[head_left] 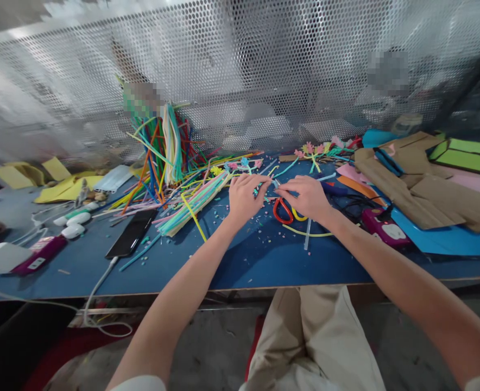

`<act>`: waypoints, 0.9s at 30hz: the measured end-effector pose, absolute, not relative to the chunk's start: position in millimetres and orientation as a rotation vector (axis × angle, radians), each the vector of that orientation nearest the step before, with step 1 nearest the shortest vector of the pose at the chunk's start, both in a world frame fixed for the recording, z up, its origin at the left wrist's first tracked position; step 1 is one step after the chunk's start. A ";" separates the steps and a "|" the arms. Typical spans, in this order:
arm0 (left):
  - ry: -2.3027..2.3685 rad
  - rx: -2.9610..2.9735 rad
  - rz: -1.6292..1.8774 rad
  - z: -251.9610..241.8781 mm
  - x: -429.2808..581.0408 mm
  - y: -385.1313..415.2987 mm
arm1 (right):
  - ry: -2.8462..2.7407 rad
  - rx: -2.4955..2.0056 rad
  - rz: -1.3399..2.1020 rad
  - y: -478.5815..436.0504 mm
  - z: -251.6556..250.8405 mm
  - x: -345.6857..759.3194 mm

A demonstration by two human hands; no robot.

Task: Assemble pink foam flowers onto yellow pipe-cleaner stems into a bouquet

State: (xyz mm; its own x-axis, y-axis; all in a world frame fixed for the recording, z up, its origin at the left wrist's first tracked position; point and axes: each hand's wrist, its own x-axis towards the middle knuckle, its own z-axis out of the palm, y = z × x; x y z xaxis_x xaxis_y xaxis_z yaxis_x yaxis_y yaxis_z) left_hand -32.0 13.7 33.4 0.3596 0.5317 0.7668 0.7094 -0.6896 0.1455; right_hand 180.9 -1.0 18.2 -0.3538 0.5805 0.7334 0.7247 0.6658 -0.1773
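My left hand [246, 196] and my right hand [306, 196] meet over the middle of the table, thumbs and fingertips pinched together. Between them is a small light blue pipe cleaner [275, 185], partly hidden by the fingers. Just beneath my right hand lie scissors with a red handle loop [281, 218] and a yellow one. A pale blue strip [307, 234] and a yellow-green pipe cleaner [311, 233] rest below that hand. Left of my left hand is a loose bundle of pastel pipe cleaners [197, 205].
A tall bunch of pipe cleaners [170, 146] stands by the perforated metal screen [264, 65]. A phone [132, 234] charges at left, near a purple power strip [40, 255]. Small flower pieces [311, 149] lie behind my hands. Brown paper [419, 184] covers blue sheets at right.
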 end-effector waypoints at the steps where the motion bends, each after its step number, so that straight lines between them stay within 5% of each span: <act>1: -1.122 -2.386 -1.203 33.5 -32.7 13.8 | -2.075 -1.003 -0.249 -2.5 19.1 180.7; 8: -0.943 -2.456 -0.916 42.9 -41.2 12.6 | -2.071 -0.993 -0.470 -7.2 36.0 195.3; 18: -1.104 -2.443 -1.277 37.6 -33.1 11.5 | -2.049 -0.995 -0.278 -1.5 24.0 187.1; 27: -0.979 -2.377 -0.996 41.7 -40.8 12.5 | -2.051 -0.963 -0.507 -7.0 33.3 195.8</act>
